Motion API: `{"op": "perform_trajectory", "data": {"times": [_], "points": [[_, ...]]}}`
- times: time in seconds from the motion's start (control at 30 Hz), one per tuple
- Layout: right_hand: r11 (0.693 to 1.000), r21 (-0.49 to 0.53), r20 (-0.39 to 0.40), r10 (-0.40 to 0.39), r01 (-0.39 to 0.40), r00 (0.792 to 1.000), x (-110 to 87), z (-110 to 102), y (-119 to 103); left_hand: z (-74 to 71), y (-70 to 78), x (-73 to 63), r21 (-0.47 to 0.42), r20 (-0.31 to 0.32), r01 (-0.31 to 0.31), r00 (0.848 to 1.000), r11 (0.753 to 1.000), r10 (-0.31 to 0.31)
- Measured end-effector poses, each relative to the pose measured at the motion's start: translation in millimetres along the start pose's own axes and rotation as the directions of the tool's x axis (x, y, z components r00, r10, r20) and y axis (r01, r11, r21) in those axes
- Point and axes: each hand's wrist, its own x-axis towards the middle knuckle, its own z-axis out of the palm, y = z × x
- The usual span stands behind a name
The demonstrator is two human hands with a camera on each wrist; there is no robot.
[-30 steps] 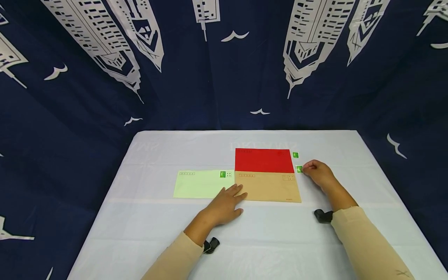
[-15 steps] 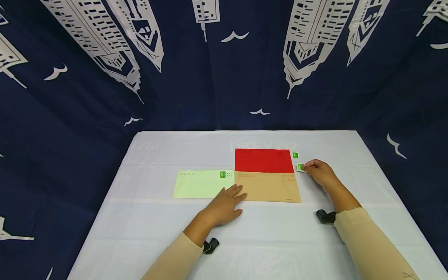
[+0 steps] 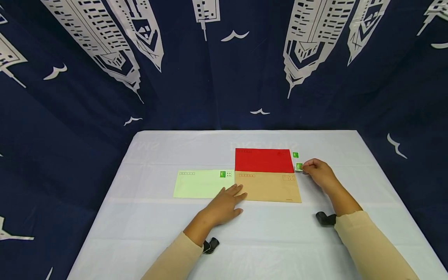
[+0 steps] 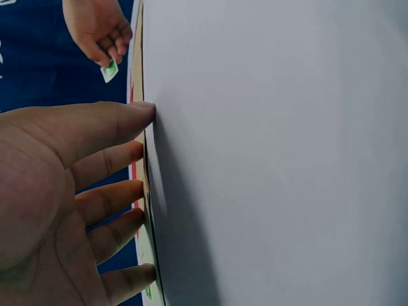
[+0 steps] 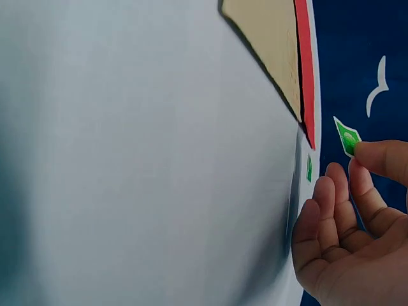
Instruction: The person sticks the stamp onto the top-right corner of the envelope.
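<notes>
Between thumb and forefinger my right hand (image 3: 320,175) pinches a green stamp (image 5: 347,137) by its edge, just right of the envelopes and lifted off the table in the right wrist view. My left hand (image 3: 224,206) lies with spread fingers across the seam of the light green envelope (image 3: 201,186) and the tan envelope (image 3: 267,188). Behind the tan one is a red envelope (image 3: 264,160). One green stamp (image 3: 222,174) sits on the light green envelope's upper right, beside a printed box. Another loose stamp (image 3: 295,154) lies right of the red envelope.
A white cloth covers the table (image 3: 266,241), whose far edge meets a dark blue curtain (image 3: 210,85) with white buildings and birds. Black wrist cameras (image 3: 211,245) sit on both wrists.
The right hand has raised the green stamp slightly from beside the tan envelope, and its forearm has shifted a little to the right. The left hand has stayed in place.
</notes>
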Motion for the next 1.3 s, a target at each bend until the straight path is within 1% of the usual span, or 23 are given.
{"op": "perform_trajectory", "data": {"times": [0.27, 0.43, 0.87, 1.1, 1.3], "points": [[1.000, 0.012, 0.020, -0.022, 0.022, 1.000, -6.6, 2.1, -3.9, -0.1, -0.3, -0.4, 0.006, -0.007, -0.003, 1.000, 1.000, 0.004], [0.999, 0.024, 0.037, -0.033, 0.032, 0.999, -6.5, 4.3, -2.9, -0.5, 0.2, -0.8, 0.009, -0.015, -0.009, 1.000, 1.000, 0.009], [1.000, 0.024, 0.100, -0.007, 0.005, 0.995, -7.6, 11.0, -5.3, -1.1, -0.5, -0.8, -0.019, 0.002, -0.002, 1.000, 1.000, 0.002], [0.999, 0.043, 0.163, -0.029, 0.022, 0.986, -10.7, 12.7, -6.9, -0.1, -2.7, 0.0, -0.027, 0.004, -0.003, 1.000, 1.000, 0.003], [0.999, 0.033, 0.172, -0.028, 0.022, 0.985, -13.1, 16.4, -10.1, -2.3, -2.6, -1.5, -0.040, 0.002, -0.003, 1.000, 0.999, 0.003]]}}
